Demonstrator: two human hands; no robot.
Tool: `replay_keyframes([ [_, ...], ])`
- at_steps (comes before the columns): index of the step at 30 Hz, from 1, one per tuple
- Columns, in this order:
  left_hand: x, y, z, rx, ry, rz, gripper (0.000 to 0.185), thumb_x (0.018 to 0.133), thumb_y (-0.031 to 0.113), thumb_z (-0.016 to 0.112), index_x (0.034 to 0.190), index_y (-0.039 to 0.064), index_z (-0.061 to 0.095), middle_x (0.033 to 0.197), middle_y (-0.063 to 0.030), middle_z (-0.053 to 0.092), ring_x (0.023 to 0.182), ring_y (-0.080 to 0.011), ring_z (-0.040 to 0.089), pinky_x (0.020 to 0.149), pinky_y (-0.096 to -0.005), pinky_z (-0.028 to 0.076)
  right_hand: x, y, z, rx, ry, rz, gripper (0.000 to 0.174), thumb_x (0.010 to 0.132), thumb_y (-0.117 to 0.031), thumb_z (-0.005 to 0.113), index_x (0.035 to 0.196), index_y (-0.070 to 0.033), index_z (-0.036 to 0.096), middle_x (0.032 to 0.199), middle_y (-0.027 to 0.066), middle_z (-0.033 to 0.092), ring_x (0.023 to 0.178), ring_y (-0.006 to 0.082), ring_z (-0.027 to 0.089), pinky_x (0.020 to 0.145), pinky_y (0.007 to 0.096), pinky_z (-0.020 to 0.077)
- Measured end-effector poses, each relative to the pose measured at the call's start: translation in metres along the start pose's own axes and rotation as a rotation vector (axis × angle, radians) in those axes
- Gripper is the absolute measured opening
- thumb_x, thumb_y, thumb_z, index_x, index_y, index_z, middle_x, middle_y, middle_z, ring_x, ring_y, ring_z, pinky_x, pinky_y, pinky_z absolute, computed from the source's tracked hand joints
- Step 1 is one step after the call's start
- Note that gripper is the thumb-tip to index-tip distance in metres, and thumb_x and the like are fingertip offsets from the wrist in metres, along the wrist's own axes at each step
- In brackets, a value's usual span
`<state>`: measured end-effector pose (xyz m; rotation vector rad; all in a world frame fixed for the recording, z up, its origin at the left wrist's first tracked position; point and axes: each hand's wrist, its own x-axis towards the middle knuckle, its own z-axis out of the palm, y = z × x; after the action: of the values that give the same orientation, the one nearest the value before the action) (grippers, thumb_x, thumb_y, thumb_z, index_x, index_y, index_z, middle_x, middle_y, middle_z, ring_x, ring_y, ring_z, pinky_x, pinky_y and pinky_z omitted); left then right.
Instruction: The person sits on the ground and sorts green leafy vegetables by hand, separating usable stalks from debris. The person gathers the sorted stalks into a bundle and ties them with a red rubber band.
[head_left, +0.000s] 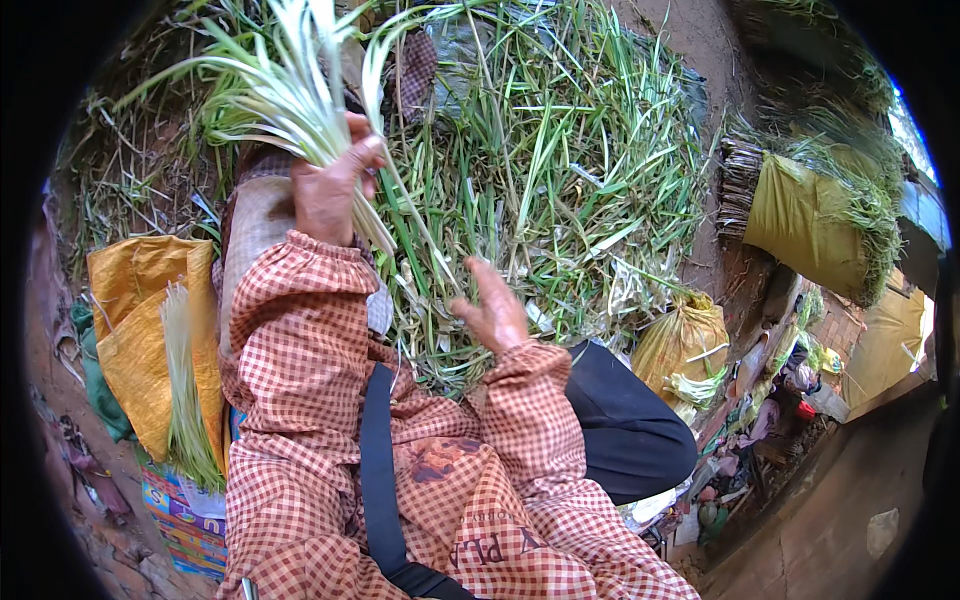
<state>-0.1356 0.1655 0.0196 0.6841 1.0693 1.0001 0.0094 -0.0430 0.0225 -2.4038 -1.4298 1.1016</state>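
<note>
My left hand (334, 176) is closed around a bunch of pale green leafy stalks (300, 112). Their leaves fan out towards the top left and the whitish lower ends stick out below the fist. One long stalk (416, 210) slants away from that bunch, its lower tip near my right hand (495, 307). The right hand has its thumb and fingers apart, with nothing seen between them. Beneath both hands lies a wide heap of loose green leaves and trimmings (540, 165).
At left, a bundle of pale stalks (180, 375) lies on an orange woven sack (120, 345). A tied yellow sack (679, 337) sits beyond my dark-trousered knee (630, 420). Further right are a yellow-wrapped bundle of greens (802, 217) and scattered litter beside a wall.
</note>
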Motion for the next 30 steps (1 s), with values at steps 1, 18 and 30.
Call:
replay_keyframes([
  [1,-0.007,0.0,0.006,0.046,-0.055,0.023,0.017,0.078,0.001,0.065,0.094,0.004,0.06,0.08,-0.0047,0.062,0.062,-0.0112,0.06,0.042,-0.0201,0.042,0.009,-0.011,-0.015,0.142,0.071,-0.049,0.047,0.085,-0.024,0.06,0.125,-0.003,0.047,0.12,0.0187,0.054,0.102,0.0321,0.058,0.089,0.0411,0.0473],
  [18,-0.054,-0.03,0.041,-0.043,-0.274,-0.399,0.025,0.081,0.009,0.068,0.103,0.005,0.059,0.087,-0.0035,0.064,0.071,-0.0111,0.062,0.045,-0.0177,0.045,0.013,-0.034,0.008,0.61,0.189,-0.004,0.013,0.092,-0.017,0.055,0.097,-0.006,0.059,0.072,0.0054,0.057,0.066,0.0109,0.053,0.061,0.0279,0.0444],
  [30,-0.005,-0.006,0.014,-0.283,-0.172,-0.187,0.03,0.081,0.007,0.065,0.107,0.001,0.051,0.07,-0.0055,0.057,0.056,-0.013,0.058,0.049,-0.0316,0.057,-0.003,0.022,-0.029,0.387,-0.209,0.186,0.04,0.086,-0.031,0.06,0.12,-0.01,0.054,0.123,0.0134,0.056,0.107,0.0263,0.056,0.093,0.0393,0.046],
])
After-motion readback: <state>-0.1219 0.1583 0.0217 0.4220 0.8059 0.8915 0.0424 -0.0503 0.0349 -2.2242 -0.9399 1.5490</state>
